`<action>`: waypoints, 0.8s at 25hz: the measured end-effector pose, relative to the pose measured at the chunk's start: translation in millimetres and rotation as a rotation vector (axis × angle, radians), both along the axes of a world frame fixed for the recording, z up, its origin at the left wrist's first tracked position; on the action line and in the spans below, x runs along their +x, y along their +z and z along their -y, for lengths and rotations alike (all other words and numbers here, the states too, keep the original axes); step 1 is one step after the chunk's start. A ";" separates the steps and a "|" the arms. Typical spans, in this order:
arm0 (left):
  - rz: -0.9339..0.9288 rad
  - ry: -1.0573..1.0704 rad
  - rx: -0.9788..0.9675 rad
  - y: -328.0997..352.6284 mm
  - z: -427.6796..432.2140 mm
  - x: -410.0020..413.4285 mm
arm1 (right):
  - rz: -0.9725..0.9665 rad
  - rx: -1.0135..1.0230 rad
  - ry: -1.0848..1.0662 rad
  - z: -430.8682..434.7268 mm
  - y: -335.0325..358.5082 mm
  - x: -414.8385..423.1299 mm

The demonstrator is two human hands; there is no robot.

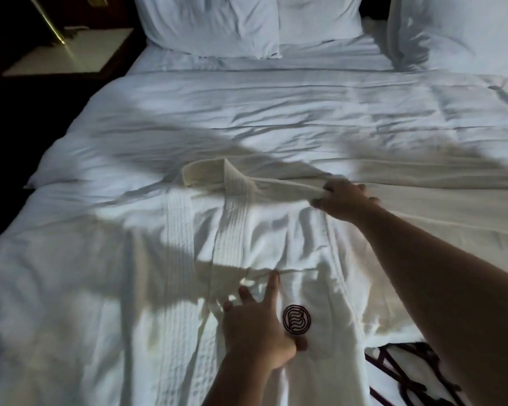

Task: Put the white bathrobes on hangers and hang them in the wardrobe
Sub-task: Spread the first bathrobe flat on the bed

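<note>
A white bathrobe [188, 230] lies spread flat on the bed, collar toward the pillows, with a dark round logo [296, 319] on its chest. My left hand [255, 326] rests flat on the robe beside the logo, fingers straight and spread. My right hand [342, 200] reaches out to the robe's right shoulder and pinches the fabric edge there. No hanger or wardrobe is in view.
The bed [247, 112] is covered by a rumpled white duvet with pillows [217, 22] at its head. A dark nightstand with a pale top [68, 51] stands at the far left. A dark patterned cloth [399, 373] shows at the lower right.
</note>
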State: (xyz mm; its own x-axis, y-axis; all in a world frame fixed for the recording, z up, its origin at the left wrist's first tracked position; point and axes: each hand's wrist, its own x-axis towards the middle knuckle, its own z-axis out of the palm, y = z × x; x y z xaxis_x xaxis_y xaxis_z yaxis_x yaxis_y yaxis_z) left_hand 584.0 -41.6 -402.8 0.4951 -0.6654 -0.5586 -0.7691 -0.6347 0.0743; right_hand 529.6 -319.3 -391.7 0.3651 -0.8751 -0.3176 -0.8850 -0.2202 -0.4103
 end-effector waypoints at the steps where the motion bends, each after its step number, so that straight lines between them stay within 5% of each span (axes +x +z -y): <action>1: 0.002 -0.002 0.003 0.8 1.5 0.7 | 0.029 -0.055 -0.023 6.1 0.2 4.6; 11: -0.041 -0.025 -0.019 7.5 1.6 2.8 | -0.155 -0.418 0.086 -6.1 -69.5 0.0; 15: -0.264 0.018 -0.122 39.7 6.3 51.1 | -0.083 -0.562 0.047 -10.8 -87.9 -4.7; 20: -0.121 0.440 -0.613 26.0 93.6 155.2 | -0.055 -0.615 0.031 -4.2 -100.4 -3.7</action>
